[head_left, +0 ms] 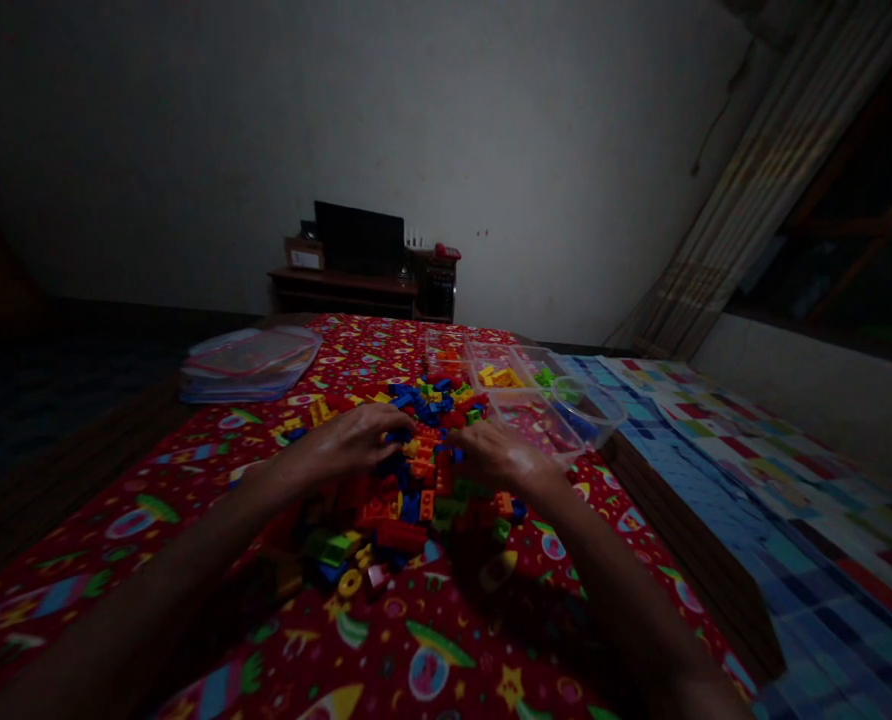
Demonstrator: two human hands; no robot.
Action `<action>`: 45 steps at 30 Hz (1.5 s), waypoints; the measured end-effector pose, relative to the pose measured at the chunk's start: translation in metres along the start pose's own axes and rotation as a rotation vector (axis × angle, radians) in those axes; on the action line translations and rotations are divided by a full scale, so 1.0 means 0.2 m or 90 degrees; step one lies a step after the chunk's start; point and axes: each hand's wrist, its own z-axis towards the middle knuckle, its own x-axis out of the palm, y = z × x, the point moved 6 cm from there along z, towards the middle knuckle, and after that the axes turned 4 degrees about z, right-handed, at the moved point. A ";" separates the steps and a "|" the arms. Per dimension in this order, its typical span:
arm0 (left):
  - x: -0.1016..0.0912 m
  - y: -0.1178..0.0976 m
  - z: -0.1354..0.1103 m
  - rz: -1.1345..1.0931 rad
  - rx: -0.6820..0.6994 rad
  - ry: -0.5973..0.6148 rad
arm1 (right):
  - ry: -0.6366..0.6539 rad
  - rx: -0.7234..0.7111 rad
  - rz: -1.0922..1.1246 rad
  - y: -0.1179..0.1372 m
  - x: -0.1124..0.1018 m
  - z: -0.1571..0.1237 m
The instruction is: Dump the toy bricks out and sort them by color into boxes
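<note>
Both hands work in the middle of a heap of toy bricks [425, 468], backs upward and fingers curled down. The left hand [360, 435] bends its fingertips around a blue brick [397, 437] on the heap's left side. The right hand [502, 455] has its fingers bent inward on the other side, close to more blue pieces. In this dim light I cannot tell whether either hand truly pinches a brick. The bricks, mostly red, orange, blue and yellow, lie loose below and between the hands; a yellow ring [349, 583] sits at the near edge. Just beyond the right hand stands a clear divided tray [603, 425], with yellow bricks [500, 377], green bricks [545, 377] and blue bricks [577, 420] in separate compartments. Everything rests on a red patterned cloth [386, 640]. Clear plastic bags [251, 365] lie farther left, and a dark screen [360, 238] stands behind by the wall.
</note>
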 end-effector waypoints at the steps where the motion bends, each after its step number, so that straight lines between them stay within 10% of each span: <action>1: -0.02 -0.01 0.00 0.014 -0.016 -0.004 | 0.003 -0.004 -0.002 0.00 0.04 -0.02; 12: 0.04 -0.04 -0.03 0.078 -0.028 0.131 | -0.135 0.054 0.175 -0.11 -0.06 0.05; 20: 0.04 -0.03 0.00 0.035 -0.045 0.080 | -0.143 0.107 0.463 -0.12 0.04 0.35; 29: -0.07 0.18 0.03 -0.311 -0.258 -0.085 | -0.166 0.112 0.412 -0.09 0.07 0.36; 36: -0.02 0.13 0.02 -0.491 -0.326 -0.115 | -0.157 0.098 0.402 -0.04 0.10 0.37; 45: 0.02 0.15 0.03 -0.325 -0.318 -0.155 | -0.118 0.024 0.379 0.01 0.16 0.37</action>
